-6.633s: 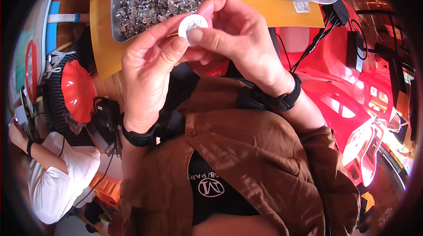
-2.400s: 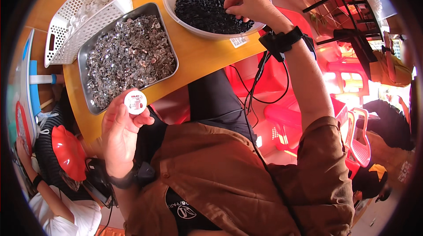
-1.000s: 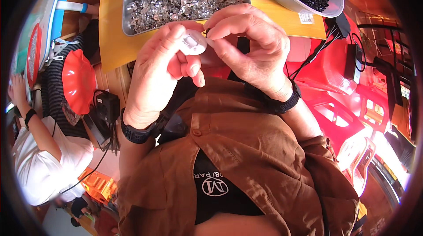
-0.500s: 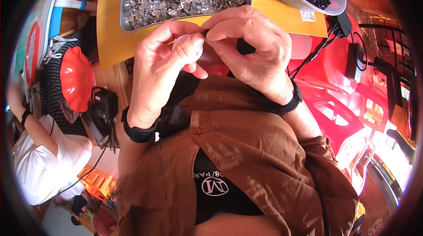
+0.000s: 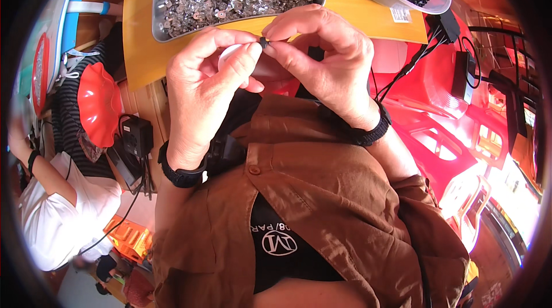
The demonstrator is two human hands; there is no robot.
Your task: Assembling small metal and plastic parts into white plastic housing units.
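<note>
Left hand (image 5: pixel 201 84) cups the white cap (image 5: pixel 229 55), right hand (image 5: pixel 328 55) pinches the black bead (image 5: pixel 263 41) against it at chest height; a slip drops it into my lap.

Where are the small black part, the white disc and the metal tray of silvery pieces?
small black part (image 5: pixel 263 41), head view, its exposed tip between the fingertips
white disc (image 5: pixel 230 53), head view, its visible upper edge
metal tray (image 5: pixel 156 20), head view, its left wall
</note>
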